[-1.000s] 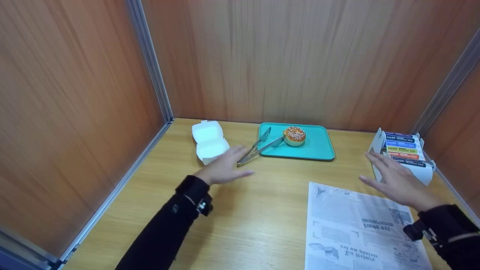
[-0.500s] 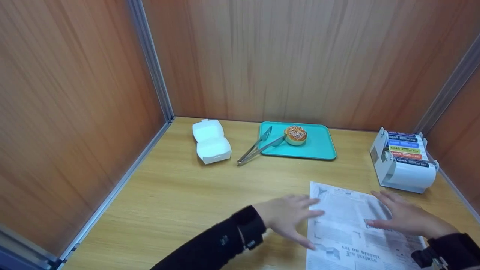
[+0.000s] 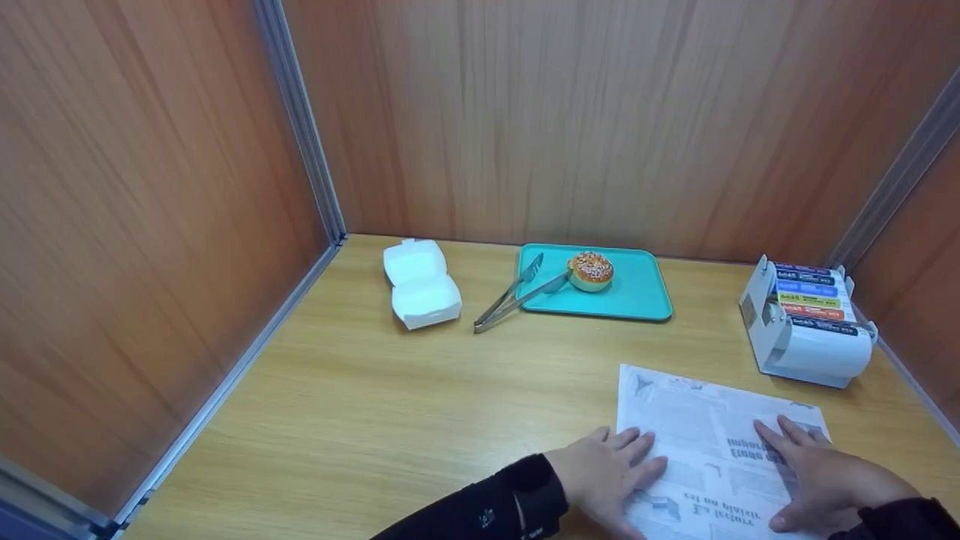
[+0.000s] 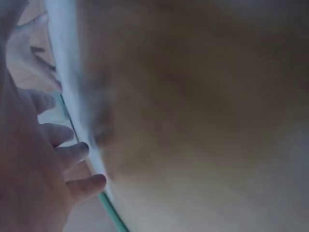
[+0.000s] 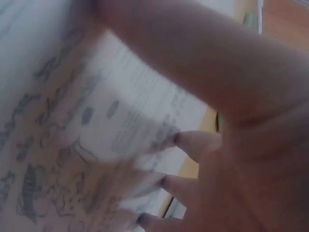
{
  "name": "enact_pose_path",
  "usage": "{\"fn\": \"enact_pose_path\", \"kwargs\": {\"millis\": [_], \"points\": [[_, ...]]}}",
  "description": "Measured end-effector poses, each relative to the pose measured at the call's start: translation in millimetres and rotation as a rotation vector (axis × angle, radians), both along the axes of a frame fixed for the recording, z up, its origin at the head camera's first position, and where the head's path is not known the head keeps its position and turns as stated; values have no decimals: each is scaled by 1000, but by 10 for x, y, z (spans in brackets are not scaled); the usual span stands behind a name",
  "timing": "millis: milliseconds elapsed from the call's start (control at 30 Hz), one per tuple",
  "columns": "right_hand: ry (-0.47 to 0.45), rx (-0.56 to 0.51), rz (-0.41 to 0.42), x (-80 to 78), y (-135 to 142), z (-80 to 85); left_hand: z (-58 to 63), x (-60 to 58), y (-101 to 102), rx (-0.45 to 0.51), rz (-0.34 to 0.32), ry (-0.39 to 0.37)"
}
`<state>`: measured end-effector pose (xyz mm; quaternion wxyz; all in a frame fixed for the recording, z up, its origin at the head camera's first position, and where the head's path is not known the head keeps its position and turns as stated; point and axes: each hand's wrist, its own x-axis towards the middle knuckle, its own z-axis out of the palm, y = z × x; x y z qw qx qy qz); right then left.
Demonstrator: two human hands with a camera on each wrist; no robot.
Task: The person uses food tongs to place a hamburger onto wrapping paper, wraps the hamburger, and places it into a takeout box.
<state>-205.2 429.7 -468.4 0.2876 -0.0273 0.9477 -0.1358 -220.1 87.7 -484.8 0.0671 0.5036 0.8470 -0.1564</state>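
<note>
A printed newspaper-style sheet point(image 3: 705, 450) lies on the near right of the table in the head view. My left hand point(image 3: 607, 476) rests with spread fingers on its left edge. On the sheet's right side my right hand point(image 3: 832, 480) lies with its fingers out. In the right wrist view, fingertips point(image 5: 183, 140) touch the print point(image 5: 91, 121). The left wrist view shows my left hand point(image 4: 43, 159) with its fingers extended low over the table. Neither hand grips anything.
At the back stands a teal tray point(image 3: 637, 292) with a sprinkled bun point(image 3: 591, 271) on it. Metal tongs point(image 3: 499, 306) lean over its left rim. An open white foam box point(image 3: 424, 289) is left of them. A white dispenser point(image 3: 814, 326) with coloured labels stands right.
Both hands have come down toward the near side onto the sheet; the left hand also moved right, away from the foam box and tongs. The tray, bun and dispenser stay put.
</note>
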Motion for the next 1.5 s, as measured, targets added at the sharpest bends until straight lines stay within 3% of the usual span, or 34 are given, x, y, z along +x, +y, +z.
{"fn": "enact_pose_path", "kwargs": {"millis": [133, 300, 533, 733, 1000, 1300, 1500], "points": [[-27, 40, -23, -11, 9, -29, -20, 40, 5, -72, 9, 24], [-48, 52, -47, -20, -60, 3, 8, 52, -8, -89, 45, -17], [-10, 15, 17, -100, -252, 61, 68, 16, -140, -111, 92, -67], [30, 27, 42, -260, -411, 57, 105, -55, -368, -68, 153, -149], [129, -28, 106, -462, -639, 31, 129, -122, -755, 42, 225, -173], [58, -43, 99, -660, -974, 76, 172, -241, -1076, 105, 286, -283], [64, -65, 97, -821, -1169, 48, 172, -304, -1251, 109, 345, -297]]}}
